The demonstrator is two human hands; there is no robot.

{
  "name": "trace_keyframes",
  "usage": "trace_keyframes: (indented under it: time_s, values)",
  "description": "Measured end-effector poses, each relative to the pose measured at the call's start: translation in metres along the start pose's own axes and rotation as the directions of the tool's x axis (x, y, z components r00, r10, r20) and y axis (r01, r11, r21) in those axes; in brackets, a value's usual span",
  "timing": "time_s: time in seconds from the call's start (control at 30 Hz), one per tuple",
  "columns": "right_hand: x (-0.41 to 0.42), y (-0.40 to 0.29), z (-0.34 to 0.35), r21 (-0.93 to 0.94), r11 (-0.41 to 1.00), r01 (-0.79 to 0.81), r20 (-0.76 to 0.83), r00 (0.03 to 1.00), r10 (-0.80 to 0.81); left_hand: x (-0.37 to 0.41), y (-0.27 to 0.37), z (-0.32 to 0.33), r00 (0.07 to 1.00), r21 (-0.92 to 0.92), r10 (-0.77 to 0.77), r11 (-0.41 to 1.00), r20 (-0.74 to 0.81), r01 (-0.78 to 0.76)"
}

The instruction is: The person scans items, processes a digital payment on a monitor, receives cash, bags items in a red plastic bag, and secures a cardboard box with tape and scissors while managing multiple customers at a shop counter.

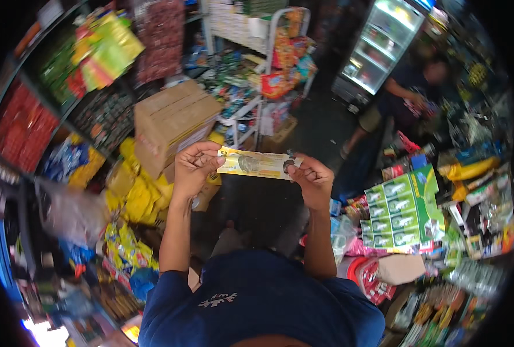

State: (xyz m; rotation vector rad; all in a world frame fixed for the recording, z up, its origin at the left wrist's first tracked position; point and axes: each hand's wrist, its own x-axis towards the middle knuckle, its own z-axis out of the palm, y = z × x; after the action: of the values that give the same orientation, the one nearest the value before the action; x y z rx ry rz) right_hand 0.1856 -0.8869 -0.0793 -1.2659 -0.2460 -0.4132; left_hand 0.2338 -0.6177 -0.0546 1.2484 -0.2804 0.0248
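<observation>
A yellow and white banknote (pixel 257 164) is stretched out flat between my two hands, above the dark floor. My left hand (pixel 198 167) pinches its left end between thumb and fingers. At the other end, my right hand (pixel 312 178) grips the note, with the thumb on top. Small print and a dark emblem show on the note's face. Both forearms reach forward from the blue shirt (pixel 261 299) that I wear.
A cardboard box (pixel 174 121) stands ahead on the left, above yellow bags (pixel 139 195). Ahead stands a white metal rack (pixel 259 108) with snack packets. A lit glass-door fridge (pixel 382 43) and a seated person (pixel 408 93) are at the far right. A green card of packaged goods (pixel 402 208) lies on the right.
</observation>
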Motion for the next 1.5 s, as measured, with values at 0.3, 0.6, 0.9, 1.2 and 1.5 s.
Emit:
trace_keyframes:
  time_s: [0.3,0.6,0.9,1.2,1.5]
  values:
    - [0.042,0.016,-0.063,-0.346,0.904,-0.252,-0.171,0.964,0.204,0.170,-0.054,0.046,0.878,0.145,-0.073,0.989,0.473,0.004]
    - [0.158,0.049,-0.033,-0.718,0.645,-0.260,-0.266,0.960,0.091,0.298,-0.088,0.143,0.407,0.356,-0.314,0.934,0.858,-0.028]
    - [0.154,0.098,-0.121,-0.519,0.749,-0.412,-0.670,0.740,-0.057,0.355,-0.181,0.279,0.250,0.058,-0.063,0.998,0.966,0.027]
    - [0.153,0.132,-0.253,-0.366,0.731,-0.577,-0.858,0.512,-0.025,0.395,-0.336,0.412,0.184,0.172,-0.167,0.985,0.969,-0.013]
    - [0.159,0.118,-0.375,-0.308,0.632,-0.711,-0.933,0.357,-0.053,0.375,-0.358,0.479,-0.521,-0.637,0.367,0.443,0.771,-0.630]
